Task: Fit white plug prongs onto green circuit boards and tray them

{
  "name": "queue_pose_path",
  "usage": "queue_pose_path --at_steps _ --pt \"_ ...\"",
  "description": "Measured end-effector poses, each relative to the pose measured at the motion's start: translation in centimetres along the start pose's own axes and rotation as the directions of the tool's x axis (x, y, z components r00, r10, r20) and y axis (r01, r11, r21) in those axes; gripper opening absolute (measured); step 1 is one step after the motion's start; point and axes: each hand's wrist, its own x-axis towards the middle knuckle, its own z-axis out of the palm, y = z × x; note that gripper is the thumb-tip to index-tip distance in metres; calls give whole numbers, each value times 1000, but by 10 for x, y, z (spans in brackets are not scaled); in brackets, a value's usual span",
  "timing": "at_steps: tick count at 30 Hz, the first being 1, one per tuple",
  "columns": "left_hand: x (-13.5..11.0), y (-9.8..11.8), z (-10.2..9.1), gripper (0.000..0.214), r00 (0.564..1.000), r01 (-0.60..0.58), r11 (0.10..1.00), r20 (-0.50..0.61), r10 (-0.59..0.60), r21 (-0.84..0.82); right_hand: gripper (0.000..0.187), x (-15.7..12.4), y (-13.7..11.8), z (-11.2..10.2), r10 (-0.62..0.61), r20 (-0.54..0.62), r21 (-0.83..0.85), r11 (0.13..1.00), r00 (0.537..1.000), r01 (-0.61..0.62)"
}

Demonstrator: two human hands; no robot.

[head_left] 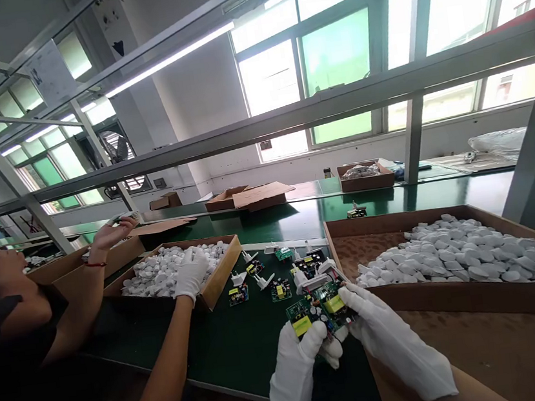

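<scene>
Both my hands wear white gloves and meet low in the middle. My left hand (303, 360) is closed around a green circuit board with a yellow block (303, 319). My right hand (379, 323) is closed on a second green circuit board (329, 299) beside it, with a white plug part (316, 274) just above. The two boards touch each other. More small circuit boards (281, 288) and white plug parts lie on the green belt (245, 340) in front of my hands.
A cardboard box of white plastic shells (469, 250) stands at the right. A co-worker at the left reaches a gloved hand (190, 273) into another box of white parts (212, 288). Further boxes (366, 175) sit behind, under metal frame bars.
</scene>
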Motion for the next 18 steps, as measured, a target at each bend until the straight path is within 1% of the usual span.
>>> queue_pose_path --at_steps 2,3,5,6,7,8,9,10,11,12,13,14,15,17,18 --pt "-6 -3 0 38 999 29 994 17 -27 -101 24 -4 5 5 59 49 92 994 997 -64" --pt "-8 -5 0 39 998 55 983 25 -52 -177 22 -5 7 7 98 54 136 985 994 -105" --pt "-12 -9 -4 38 994 99 936 -3 -106 -337 25 -5 9 12 177 27 202 963 984 -179" --pt "-12 -10 -8 38 991 105 916 -40 -130 -387 25 -5 9 13 192 -1 215 958 981 -187" --pt "-12 -10 -14 37 984 112 912 -84 -157 -394 24 -4 8 14 186 -38 215 961 982 -174" --pt "-12 -9 -22 37 977 124 929 -123 -177 -348 23 -3 6 14 170 -82 199 968 982 -151" --pt "-11 -8 -33 37 969 149 955 -154 -192 -256 25 -1 5 12 152 -126 176 976 980 -129" --pt "-10 -6 -45 37 961 195 973 -175 -215 -121 29 1 3 9 144 -166 155 981 976 -118" --pt "-8 -3 -57 36 955 235 971 -197 -223 34 32 2 1 6 151 -197 138 983 969 -125" --pt "-5 0 -70 36 938 303 933 -235 -255 196 33 4 0 3 173 -217 121 981 961 -149" --pt "-2 4 -81 36 920 367 861 -278 -277 353 32 5 0 0 196 -227 102 979 954 -177" --pt "3 7 -92 38 902 421 762 -317 -294 491 30 5 1 -2 207 -232 81 978 950 -194" --pt "9 11 -100 40 882 470 635 -354 -310 613 29 6 3 -2 209 -235 59 978 949 -200" --pt "22 18 -112 47 857 516 462 -423 -296 722 27 5 7 -2 202 -235 16 979 951 -204" --pt "28 21 -115 50 847 531 392 -460 -266 751 27 4 10 -1 193 -231 -6 980 954 -200"
